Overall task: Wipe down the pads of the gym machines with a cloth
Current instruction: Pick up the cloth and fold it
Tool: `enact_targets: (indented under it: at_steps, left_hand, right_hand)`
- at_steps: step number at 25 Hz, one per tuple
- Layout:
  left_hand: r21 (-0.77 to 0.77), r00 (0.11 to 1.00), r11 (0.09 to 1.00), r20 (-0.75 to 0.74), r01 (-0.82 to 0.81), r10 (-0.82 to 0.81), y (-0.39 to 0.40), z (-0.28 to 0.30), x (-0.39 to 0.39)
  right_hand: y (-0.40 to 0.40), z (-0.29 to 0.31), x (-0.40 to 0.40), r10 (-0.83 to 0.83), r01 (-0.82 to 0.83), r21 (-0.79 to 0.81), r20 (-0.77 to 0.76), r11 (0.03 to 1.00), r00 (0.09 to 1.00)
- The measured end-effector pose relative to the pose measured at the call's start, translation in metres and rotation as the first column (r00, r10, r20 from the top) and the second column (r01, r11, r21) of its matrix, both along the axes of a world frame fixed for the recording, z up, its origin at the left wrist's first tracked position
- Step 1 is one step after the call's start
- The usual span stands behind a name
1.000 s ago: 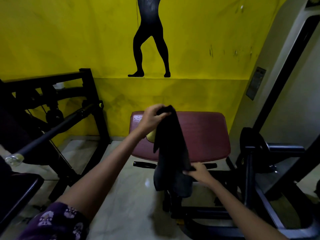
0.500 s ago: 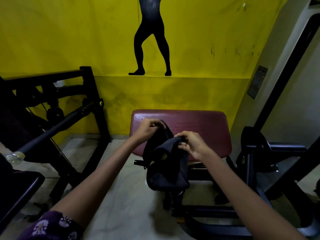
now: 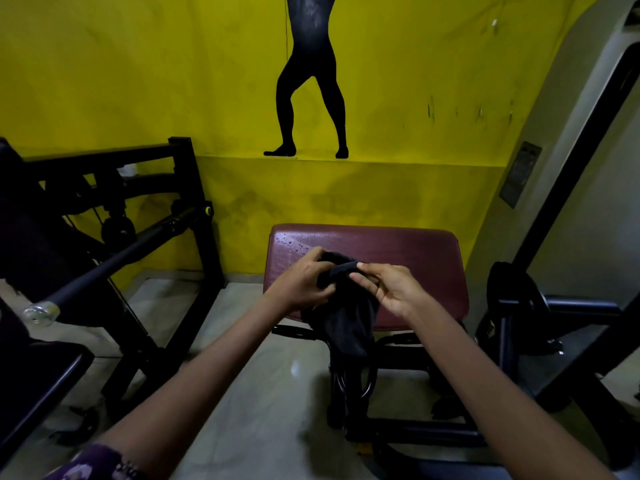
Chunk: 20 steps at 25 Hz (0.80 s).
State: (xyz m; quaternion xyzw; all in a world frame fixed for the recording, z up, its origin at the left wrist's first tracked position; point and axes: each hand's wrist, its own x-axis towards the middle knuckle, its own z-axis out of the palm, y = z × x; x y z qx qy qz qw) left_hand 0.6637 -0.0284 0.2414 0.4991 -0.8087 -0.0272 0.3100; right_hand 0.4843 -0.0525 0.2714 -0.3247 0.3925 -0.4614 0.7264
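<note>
Both hands bunch the black cloth (image 3: 346, 306) just above the maroon pad (image 3: 398, 251): left hand (image 3: 304, 282) fingers curled round it, right hand (image 3: 388, 289) pinching its top fold. Probably best to fold it into a flat wad, then start on the droplets (image 3: 294, 245) at the far-left corner.

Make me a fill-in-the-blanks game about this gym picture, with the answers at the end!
1. Both hands, the left hand and the right hand, hold a cloth whose colour is ____.
2. The pad in front of the hands is dark ____.
3. The wall behind the pad is painted ____.
4. Near the pad's far left corner lie small drops of ____.

Answers: black; red; yellow; water
</note>
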Motion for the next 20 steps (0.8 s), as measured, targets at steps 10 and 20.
enact_targets:
  at_steps: [10, 20]
  left_hand:
    - [0.146, 0.957, 0.985, -0.285, 0.097, -0.052, 0.005, 0.019, 0.051]
    - [0.215, 0.835, 0.970, -0.550, 0.117, 0.021, 0.018, 0.008, 0.065]
  right_hand:
    - [-0.022, -0.041, -0.045, -0.108, -0.925, -0.019, -0.994, 0.379, -0.024]
    - [0.018, -0.052, 0.025, -0.127, -0.958, -0.219, -0.972, 0.183, 0.198]
